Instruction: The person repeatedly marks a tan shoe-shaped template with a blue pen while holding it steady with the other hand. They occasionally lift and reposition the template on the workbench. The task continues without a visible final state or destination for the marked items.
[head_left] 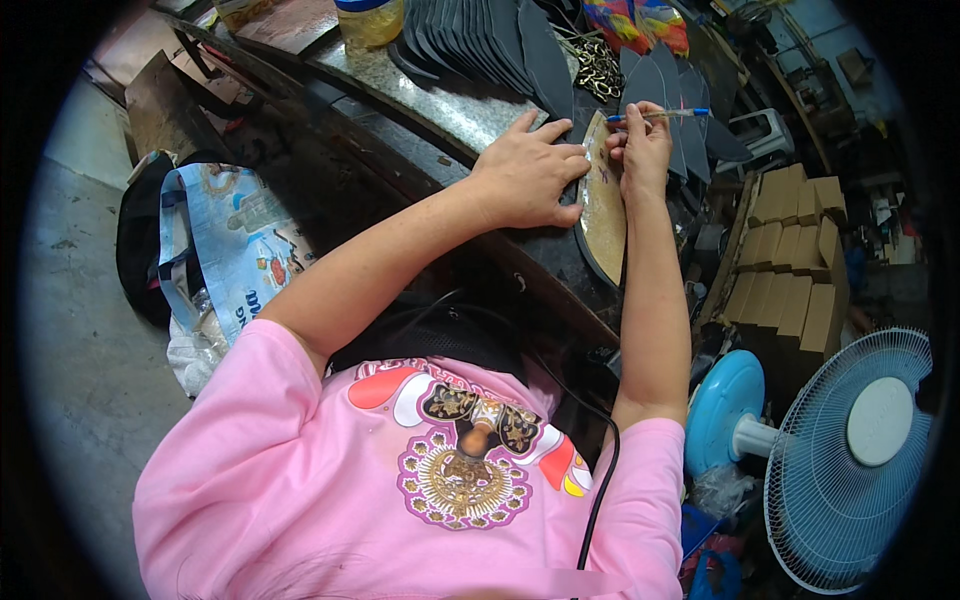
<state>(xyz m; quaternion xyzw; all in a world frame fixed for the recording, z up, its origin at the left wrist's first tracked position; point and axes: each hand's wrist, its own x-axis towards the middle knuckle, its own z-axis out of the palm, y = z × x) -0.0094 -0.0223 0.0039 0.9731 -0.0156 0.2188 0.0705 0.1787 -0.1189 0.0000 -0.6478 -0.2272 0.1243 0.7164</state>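
Tan curved template (604,205) flat on dark sheet, blue-capped pen (660,114) above

The right hand (645,150) covers the upper right edge of the tan template (603,205); the pen (660,115) tip is hidden behind its fingers (625,140). The left hand (525,175) covers the dark sheet beneath it. The jar (368,18) at the tabletop (450,105) far edge is cut off by the frame top. The fan (850,455) is clipped at the fisheye rim. Items at the far right are too blurred to identify.
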